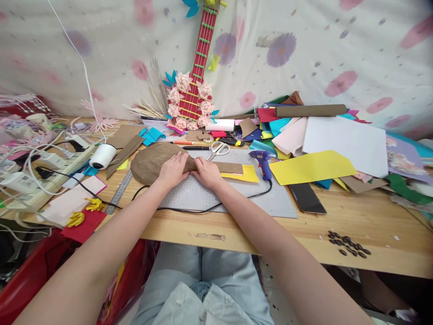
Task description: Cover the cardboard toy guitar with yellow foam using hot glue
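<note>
A brown paper-covered guitar shape lies across the grey cutting mat, its rounded body to the left and its narrow neck pointing right. My left hand grips the edge where the body meets the neck. Right beside it, my right hand is closed around the start of the neck, thumbs close together. Under the neck a yellow paper strip sticks out. Both sets of fingertips are partly hidden. White-handled scissors and a black pen rest just beyond my hands.
A purple glue gun stands right of the neck, its black cord crossing the mat. A phone, black oval pieces and paper sheets lie rightward. Behind stands a red flowered guitar. Left are a metal ruler and a power strip.
</note>
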The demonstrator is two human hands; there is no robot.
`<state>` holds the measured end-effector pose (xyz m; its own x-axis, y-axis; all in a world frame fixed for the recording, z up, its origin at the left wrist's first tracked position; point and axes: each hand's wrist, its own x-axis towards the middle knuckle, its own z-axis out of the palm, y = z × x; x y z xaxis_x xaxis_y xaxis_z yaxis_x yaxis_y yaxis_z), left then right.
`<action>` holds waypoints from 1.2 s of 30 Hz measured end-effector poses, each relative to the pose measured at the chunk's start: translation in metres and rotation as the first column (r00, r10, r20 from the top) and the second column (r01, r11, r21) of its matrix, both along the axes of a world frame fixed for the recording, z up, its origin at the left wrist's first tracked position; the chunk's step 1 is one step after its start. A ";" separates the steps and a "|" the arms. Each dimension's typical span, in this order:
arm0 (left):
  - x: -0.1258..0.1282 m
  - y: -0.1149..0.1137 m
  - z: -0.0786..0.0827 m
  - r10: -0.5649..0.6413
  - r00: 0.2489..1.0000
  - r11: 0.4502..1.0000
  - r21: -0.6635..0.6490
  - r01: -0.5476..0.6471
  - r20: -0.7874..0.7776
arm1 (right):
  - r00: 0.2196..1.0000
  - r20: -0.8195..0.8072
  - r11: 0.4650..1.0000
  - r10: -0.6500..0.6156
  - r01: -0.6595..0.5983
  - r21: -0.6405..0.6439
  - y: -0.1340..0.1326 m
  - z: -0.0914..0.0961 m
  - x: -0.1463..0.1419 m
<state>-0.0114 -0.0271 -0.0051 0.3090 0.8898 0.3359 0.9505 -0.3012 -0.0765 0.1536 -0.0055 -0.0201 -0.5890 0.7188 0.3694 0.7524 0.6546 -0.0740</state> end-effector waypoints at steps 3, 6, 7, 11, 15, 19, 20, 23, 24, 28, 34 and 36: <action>-0.003 -0.001 0.002 -0.034 0.999 0.999 -0.013 0.034 0.022 | 0.996 -0.083 0.999 0.033 -0.033 0.004 -0.001 0.002 0.006; -0.011 -0.003 0.008 -0.126 0.991 0.991 -0.035 0.128 0.052 | 0.987 -0.131 0.995 -0.088 0.082 -0.052 0.006 0.012 0.019; -0.015 -0.003 0.011 -0.159 0.986 0.986 -0.050 0.162 0.058 | 0.980 -0.126 0.986 -0.156 0.147 -0.077 0.012 0.016 0.026; -0.031 0.002 0.026 -0.208 0.977 0.968 -0.135 0.213 0.050 | 0.928 -0.062 0.923 -0.367 0.354 -0.151 0.050 0.032 0.052; -0.039 0.009 0.037 -0.188 0.980 0.966 -0.167 0.196 0.064 | 0.943 0.131 0.937 -0.307 0.323 -0.134 0.088 0.032 0.067; -0.039 0.012 0.037 -0.183 0.983 0.960 -0.209 0.185 0.031 | 0.936 0.320 0.968 -0.149 0.204 -0.144 0.108 0.026 0.064; -0.038 0.013 0.037 -0.187 0.982 0.957 -0.224 0.186 0.019 | 0.929 0.343 0.967 -0.140 0.203 -0.155 0.110 0.026 0.062; -0.034 0.019 0.039 -0.208 0.978 0.944 -0.265 0.199 -0.006 | 0.902 0.409 0.958 -0.142 0.229 -0.172 0.114 0.028 0.057; -0.031 0.021 0.040 -0.220 0.975 0.939 -0.273 0.208 -0.014 | 0.893 0.427 0.957 -0.144 0.236 -0.171 0.114 0.029 0.055; -0.015 0.032 0.043 -0.280 0.957 0.922 -0.297 0.248 -0.071 | 0.872 0.460 0.961 -0.169 0.249 -0.118 0.114 0.035 0.054; 0.002 0.042 0.030 -0.373 0.923 0.892 -0.309 0.330 -0.091 | 0.870 0.403 0.958 -0.284 0.271 0.088 0.100 0.056 0.067; 0.003 0.045 0.027 -0.377 0.921 0.891 -0.309 0.334 -0.092 | 0.873 0.350 0.940 -0.340 0.329 0.092 0.090 0.066 0.070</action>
<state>-0.0081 0.0175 0.0222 0.6484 0.7611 0.0143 0.7601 -0.6463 -0.0672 0.2239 0.0850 0.0460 -0.4104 0.8887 0.2046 0.8989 0.3565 0.2547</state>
